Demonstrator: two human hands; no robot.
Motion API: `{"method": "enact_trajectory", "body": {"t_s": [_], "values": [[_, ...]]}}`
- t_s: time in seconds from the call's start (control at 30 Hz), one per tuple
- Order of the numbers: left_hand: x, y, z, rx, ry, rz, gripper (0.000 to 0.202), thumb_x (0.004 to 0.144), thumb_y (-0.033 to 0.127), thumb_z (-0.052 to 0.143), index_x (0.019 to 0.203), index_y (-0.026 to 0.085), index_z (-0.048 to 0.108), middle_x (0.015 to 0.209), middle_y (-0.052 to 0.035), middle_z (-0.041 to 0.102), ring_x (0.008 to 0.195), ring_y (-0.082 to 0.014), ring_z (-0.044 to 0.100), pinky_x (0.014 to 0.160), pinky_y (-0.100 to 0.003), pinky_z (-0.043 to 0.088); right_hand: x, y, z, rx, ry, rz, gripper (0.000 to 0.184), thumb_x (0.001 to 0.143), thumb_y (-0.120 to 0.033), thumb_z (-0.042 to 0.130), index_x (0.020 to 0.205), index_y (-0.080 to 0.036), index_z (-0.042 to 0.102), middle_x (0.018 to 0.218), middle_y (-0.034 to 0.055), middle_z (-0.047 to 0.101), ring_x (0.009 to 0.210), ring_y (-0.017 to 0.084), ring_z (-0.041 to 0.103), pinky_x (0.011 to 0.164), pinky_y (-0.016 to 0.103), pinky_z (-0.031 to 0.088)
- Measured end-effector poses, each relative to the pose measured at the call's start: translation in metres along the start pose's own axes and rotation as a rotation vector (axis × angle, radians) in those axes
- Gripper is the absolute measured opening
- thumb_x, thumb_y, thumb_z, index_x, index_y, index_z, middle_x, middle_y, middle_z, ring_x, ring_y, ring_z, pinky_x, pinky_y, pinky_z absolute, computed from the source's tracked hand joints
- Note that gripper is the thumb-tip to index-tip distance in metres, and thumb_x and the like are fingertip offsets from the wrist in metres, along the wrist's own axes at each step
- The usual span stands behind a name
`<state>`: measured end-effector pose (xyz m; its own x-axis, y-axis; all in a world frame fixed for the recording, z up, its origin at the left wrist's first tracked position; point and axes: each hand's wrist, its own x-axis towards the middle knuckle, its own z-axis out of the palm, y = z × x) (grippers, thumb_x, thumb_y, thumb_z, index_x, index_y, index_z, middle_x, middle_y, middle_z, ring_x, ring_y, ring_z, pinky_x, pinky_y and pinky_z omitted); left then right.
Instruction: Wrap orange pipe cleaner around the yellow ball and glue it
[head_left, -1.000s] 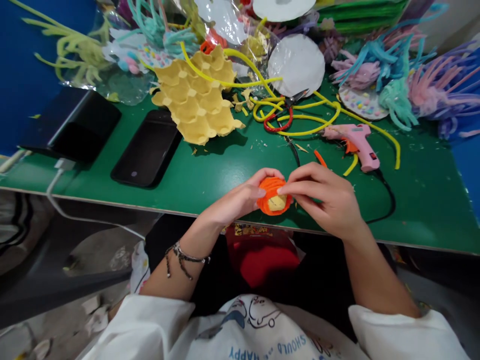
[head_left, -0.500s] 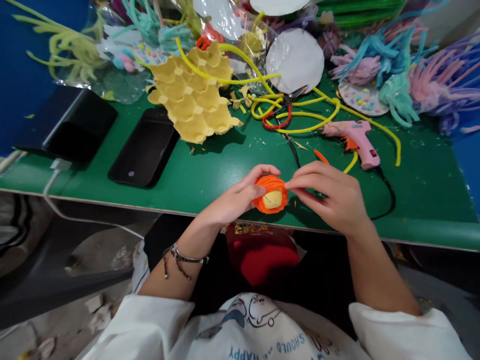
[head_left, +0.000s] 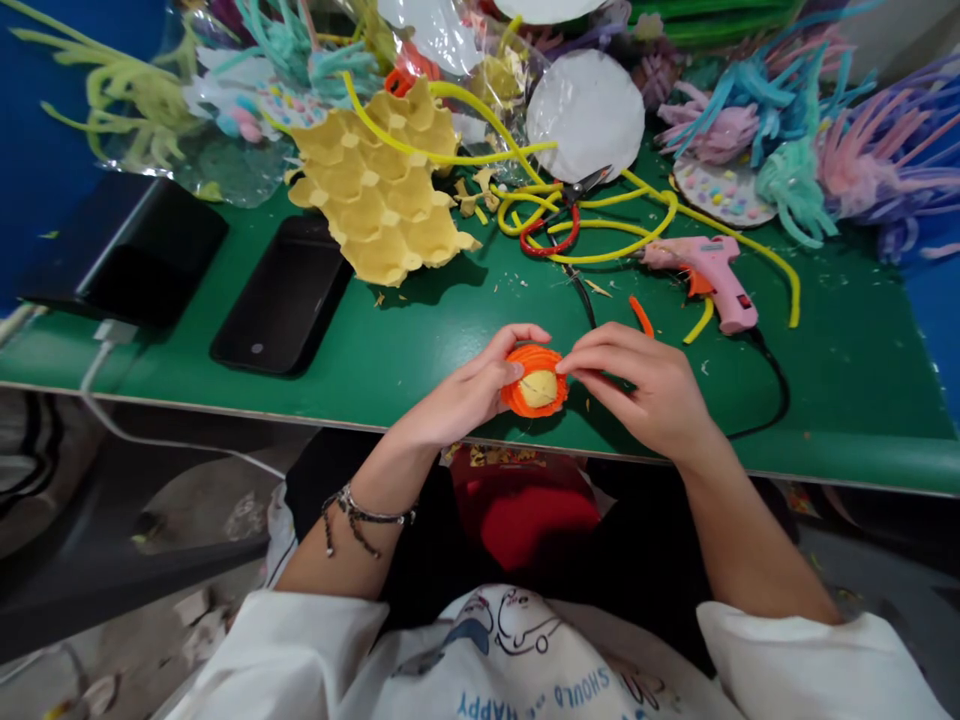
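Note:
Near the table's front edge, my left hand [head_left: 480,385] grips a small round piece wrapped in orange pipe cleaner [head_left: 534,400], its thumb on the orange rim. A pale yellow egg-carton cup [head_left: 538,388] shows in the middle of that wrap. From the other side my right hand [head_left: 637,380] pinches the orange edge between thumb and fingertips. Just beyond the right hand lie a short orange pipe cleaner offcut [head_left: 641,316] and a yellow one [head_left: 699,322]. A pink glue gun [head_left: 709,270] rests on its side behind them.
Red-handled scissors [head_left: 559,220] lie among yellow pipe cleaners [head_left: 622,257]. A yellow egg carton piece [head_left: 382,190], a phone [head_left: 281,295] and a black box [head_left: 124,250] with a white cable occupy the left. White discs [head_left: 586,115] and pipe cleaner bundles [head_left: 862,180] fill the back.
Both hands and the orange-wrapped piece have shifted slightly left and up in view, about as the whole table has. The left hand's grip and the right hand's pinch look the same.

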<state>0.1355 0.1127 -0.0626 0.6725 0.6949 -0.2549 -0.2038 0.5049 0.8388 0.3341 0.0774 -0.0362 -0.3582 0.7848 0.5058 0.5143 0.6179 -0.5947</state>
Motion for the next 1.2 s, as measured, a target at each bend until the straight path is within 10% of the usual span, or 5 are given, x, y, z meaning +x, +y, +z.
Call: {"method": "enact_trajectory", "body": {"t_s": [0.33,0.5,0.73,1.2], "values": [[-0.007,0.004,0.007,0.269,-0.085,0.097,0.053,0.091,0.063,0.045,0.122,0.022,0.054,0.116,-0.0056,0.061,0.095,-0.0179,0.060,0.083,-0.028,0.050,-0.001,-0.003,-0.003,0.016,0.075,0.037,0.013,0.090,-0.012,0.059,0.088,-0.022,0.069,0.089,0.0012,0.069,0.084,0.013,0.066,0.076,0.026,0.052],[-0.008,0.010,0.009,0.427,-0.127,0.117,0.036,0.094,0.047,0.046,0.111,0.018,0.061,0.118,-0.0042,0.064,0.113,-0.0209,0.054,0.098,-0.029,0.040,0.000,-0.006,-0.005,0.022,0.009,-0.016,0.013,0.091,-0.010,0.058,0.089,-0.019,0.066,0.090,0.0021,0.068,0.083,0.012,0.064,0.074,0.023,0.050],[-0.007,0.014,0.011,0.477,-0.124,0.070,0.020,0.085,0.026,0.044,0.103,0.019,0.051,0.097,0.0003,0.053,0.086,-0.0143,0.046,0.082,-0.026,0.037,0.002,-0.005,-0.008,-0.048,-0.026,-0.059,0.010,0.091,-0.015,0.059,0.092,-0.022,0.066,0.088,0.0016,0.070,0.084,0.015,0.065,0.077,0.030,0.051],[-0.006,0.006,0.011,0.408,-0.008,0.136,0.029,0.082,0.023,0.044,0.109,0.020,0.052,0.109,-0.0016,0.055,0.098,-0.0170,0.048,0.090,-0.028,0.036,-0.002,-0.002,-0.004,-0.062,0.011,-0.074,0.017,0.095,-0.015,0.054,0.094,-0.022,0.069,0.089,0.0030,0.070,0.084,0.013,0.066,0.073,0.026,0.053]]}}
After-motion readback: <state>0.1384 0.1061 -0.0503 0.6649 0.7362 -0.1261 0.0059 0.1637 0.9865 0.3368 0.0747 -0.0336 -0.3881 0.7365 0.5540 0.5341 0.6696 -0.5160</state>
